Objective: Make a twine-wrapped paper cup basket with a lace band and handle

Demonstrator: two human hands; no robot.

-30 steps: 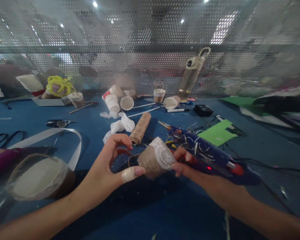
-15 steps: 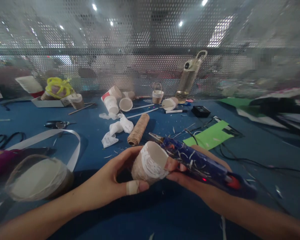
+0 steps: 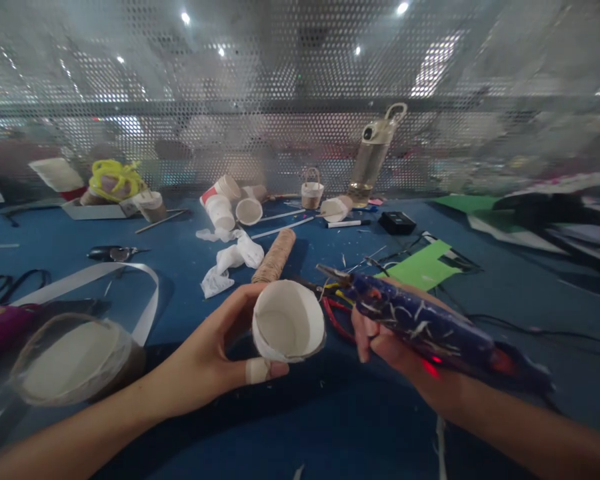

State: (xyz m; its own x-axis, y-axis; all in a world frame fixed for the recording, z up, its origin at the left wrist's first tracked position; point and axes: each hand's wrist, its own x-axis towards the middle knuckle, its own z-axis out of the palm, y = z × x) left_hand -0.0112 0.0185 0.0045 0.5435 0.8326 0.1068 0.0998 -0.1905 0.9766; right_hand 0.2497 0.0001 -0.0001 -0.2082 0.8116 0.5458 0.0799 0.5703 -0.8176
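My left hand (image 3: 230, 353), with a bandage on its thumb, is closed round the side of a paper cup (image 3: 290, 320). The cup's mouth tilts towards me and its white inside shows. My right hand (image 3: 380, 337) grips a dark blue glue gun (image 3: 420, 317) with a red light and glue strands stuck to its body. The gun's nozzle points left, above and to the right of the cup, apart from it. Behind the cup lies a roll of twine (image 3: 276, 255). Red and yellow handles of a tool (image 3: 336, 313) show between the cup and my right hand.
At left are a twine-rimmed cup (image 3: 75, 363), white ribbon (image 3: 153, 293) and a purple tool (image 3: 10, 323). Further back are crumpled white cloth (image 3: 233, 260), several paper cups (image 3: 220, 210), a small handled basket (image 3: 312, 193), a bottle (image 3: 373, 160) and green paper (image 3: 425, 263). Cables run at right.
My right hand has drawn the glue gun right, away from the cup. My left hand has turned the cup so its mouth faces me more. The red and yellow handles have come into view.
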